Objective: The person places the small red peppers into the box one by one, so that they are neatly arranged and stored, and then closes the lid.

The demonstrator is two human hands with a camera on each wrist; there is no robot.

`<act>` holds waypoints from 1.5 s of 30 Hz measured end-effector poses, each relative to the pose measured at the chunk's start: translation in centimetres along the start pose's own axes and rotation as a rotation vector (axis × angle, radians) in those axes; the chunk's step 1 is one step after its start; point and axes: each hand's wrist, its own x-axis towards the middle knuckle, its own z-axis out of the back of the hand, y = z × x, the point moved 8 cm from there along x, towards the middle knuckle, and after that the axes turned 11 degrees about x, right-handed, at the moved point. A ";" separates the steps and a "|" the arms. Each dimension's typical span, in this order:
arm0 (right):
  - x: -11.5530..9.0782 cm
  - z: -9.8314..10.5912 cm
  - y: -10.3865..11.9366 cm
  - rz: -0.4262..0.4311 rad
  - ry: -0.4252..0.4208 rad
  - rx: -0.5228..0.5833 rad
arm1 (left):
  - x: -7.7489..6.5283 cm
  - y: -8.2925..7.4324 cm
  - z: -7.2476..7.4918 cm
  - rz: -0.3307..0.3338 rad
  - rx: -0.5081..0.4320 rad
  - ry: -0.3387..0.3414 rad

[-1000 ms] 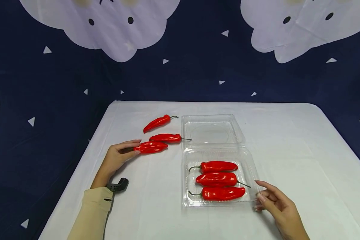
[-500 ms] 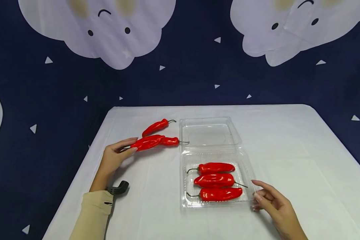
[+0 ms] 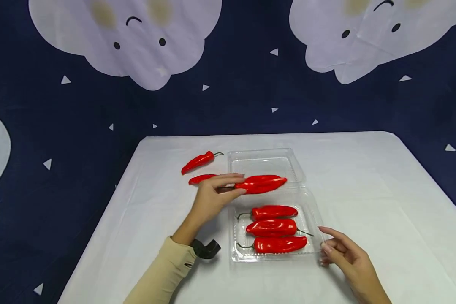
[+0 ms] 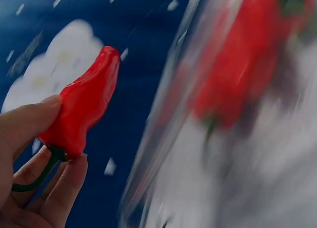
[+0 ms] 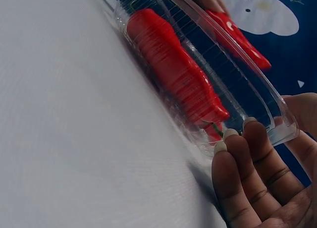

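My left hand (image 3: 209, 196) pinches a red chili pepper (image 3: 261, 184) at its stem end. In the left wrist view that pepper (image 4: 84, 104) has its green stem by the fingers and its tip pointing away. In the head view it overlaps the hinge area of an unfolded clear plastic clamshell box (image 3: 315, 209). The near half of the box holds three red peppers (image 3: 271, 228), lying side by side. My right hand (image 3: 351, 261) grips the box's near right corner, thumb and fingers at its rim; the right wrist view shows fingertips (image 5: 250, 126) against the plastic wall.
Left of the box, one red pepper (image 3: 201, 161) lies at the back. Another pepper (image 3: 201, 179) is partly hidden behind my left hand. The box's lid half (image 3: 266, 164) lies flat toward the back of the white-covered table (image 3: 384, 190). A dark blue cloth (image 3: 243, 109) hangs behind.
My left hand has lifted the pepper from beside the others and carried it right, over the box. My right hand keeps its grip on the box corner. The head view has tilted slightly.
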 end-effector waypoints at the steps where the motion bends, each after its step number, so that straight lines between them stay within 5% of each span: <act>1: 0.0 0.0 0.0 0.001 0.001 0.007 | -0.1 -0.6 -1.2 -0.031 0.018 0.033; 4: 0.2 -0.1 -0.1 -0.003 0.000 0.018 | -0.3 -0.6 -4.1 -0.088 0.067 0.104; 8: 0.3 -0.4 -0.1 -0.008 0.004 0.015 | -0.9 -0.3 -5.6 -0.074 0.120 0.146; 19: 0.3 -0.2 0.1 -0.014 -0.007 0.017 | -1.3 -1.4 -6.1 -0.293 0.440 0.107; 27: 0.1 -0.3 0.3 0.046 0.010 0.072 | -1.1 -2.1 -6.0 -0.326 0.475 0.088; 34: 0.0 -0.1 0.1 0.038 -0.006 0.077 | -0.6 -2.2 -3.4 -0.318 0.445 0.036; 45: -0.1 -0.1 0.0 0.008 -0.015 0.007 | 0.8 2.1 4.2 -0.141 0.137 0.026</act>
